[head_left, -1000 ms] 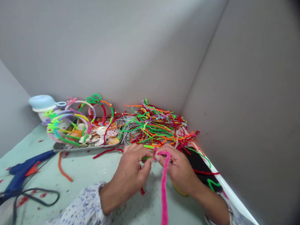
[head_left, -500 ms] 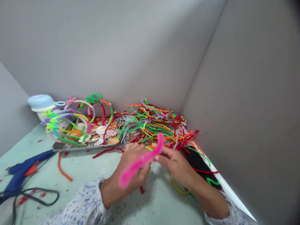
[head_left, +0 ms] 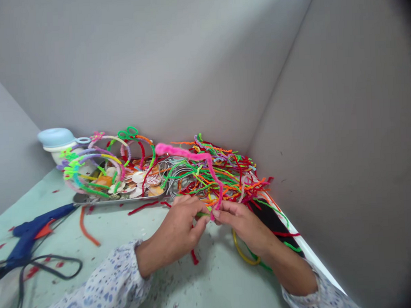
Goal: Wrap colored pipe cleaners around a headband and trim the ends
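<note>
A fuzzy pink pipe cleaner (head_left: 192, 153) arches up from my hands and reaches left over a heap of multicoloured pipe cleaners (head_left: 230, 175). Its lower end meets a short green pipe cleaner (head_left: 202, 214) between my hands. My left hand (head_left: 181, 223) pinches the green piece, and my right hand (head_left: 242, 225) pinches the pink one close to it. The exact wrap at the join is hidden by my fingers. A yellow pipe cleaner loop (head_left: 244, 254) lies under my right wrist.
A metal tray (head_left: 119, 200) holds seashells and pipe cleaner hoops. Behind it stands a pale blue-lidded container (head_left: 57, 140). A blue hot glue gun (head_left: 35, 229) with a black cord lies at left on the green tabletop. Grey walls enclose the back and right.
The pink pipe cleaner has swung from pointing left over my hand to arching up and away over the heap. Both hands stay close together at the join.
</note>
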### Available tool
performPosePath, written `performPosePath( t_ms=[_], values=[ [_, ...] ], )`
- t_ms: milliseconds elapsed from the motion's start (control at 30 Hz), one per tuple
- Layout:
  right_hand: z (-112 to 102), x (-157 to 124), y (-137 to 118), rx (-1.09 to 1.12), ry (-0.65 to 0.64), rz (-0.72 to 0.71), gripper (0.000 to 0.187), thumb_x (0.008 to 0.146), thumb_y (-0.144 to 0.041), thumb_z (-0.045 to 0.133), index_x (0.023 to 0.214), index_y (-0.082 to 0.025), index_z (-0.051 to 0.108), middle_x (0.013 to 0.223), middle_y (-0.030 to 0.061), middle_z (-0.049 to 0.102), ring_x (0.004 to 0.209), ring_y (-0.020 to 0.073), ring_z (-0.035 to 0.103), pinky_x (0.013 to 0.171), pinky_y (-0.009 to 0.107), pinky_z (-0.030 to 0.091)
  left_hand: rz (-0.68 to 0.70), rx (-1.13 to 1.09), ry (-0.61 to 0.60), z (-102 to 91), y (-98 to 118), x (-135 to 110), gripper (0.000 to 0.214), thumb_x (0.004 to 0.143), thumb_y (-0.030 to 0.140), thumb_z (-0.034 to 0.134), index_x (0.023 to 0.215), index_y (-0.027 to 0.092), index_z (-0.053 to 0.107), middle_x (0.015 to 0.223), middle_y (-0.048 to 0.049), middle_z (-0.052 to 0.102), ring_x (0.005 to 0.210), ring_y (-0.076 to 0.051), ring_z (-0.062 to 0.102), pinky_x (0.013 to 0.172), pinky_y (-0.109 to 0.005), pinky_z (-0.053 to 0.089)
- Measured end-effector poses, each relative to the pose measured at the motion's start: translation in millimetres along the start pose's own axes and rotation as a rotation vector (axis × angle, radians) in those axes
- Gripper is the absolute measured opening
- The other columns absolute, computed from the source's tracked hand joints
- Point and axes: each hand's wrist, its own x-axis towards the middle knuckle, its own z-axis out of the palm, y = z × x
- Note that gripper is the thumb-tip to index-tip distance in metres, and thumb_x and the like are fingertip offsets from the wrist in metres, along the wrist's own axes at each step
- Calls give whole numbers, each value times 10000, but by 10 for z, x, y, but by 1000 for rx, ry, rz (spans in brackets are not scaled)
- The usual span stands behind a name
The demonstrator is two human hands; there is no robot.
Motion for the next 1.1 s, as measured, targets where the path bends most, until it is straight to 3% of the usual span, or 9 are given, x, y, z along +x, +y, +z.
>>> performPosePath(
  t_ms=[433, 1100],
  values=[
    [53, 33, 109, 242, 5, 54, 125, 777, -279, 636, 735, -164, 662, 707, -5, 571, 706, 140, 489, 699, 280, 365, 64, 29, -25, -20, 15, -25, 111, 878, 171, 516, 860, 190, 623, 837, -22, 608, 826, -193, 500, 789, -343, 346],
    [79, 45, 181, 496, -24, 178, 64, 684, -200, 658, 634, -159, 655, 621, -13, 562, 608, 122, 489, 578, 242, 378, 139, 88, -82, -46, -8, 1, 127, 890, 156, 500, 831, 193, 607, 830, -16, 615, 835, -185, 507, 801, -335, 348]
  ],
)
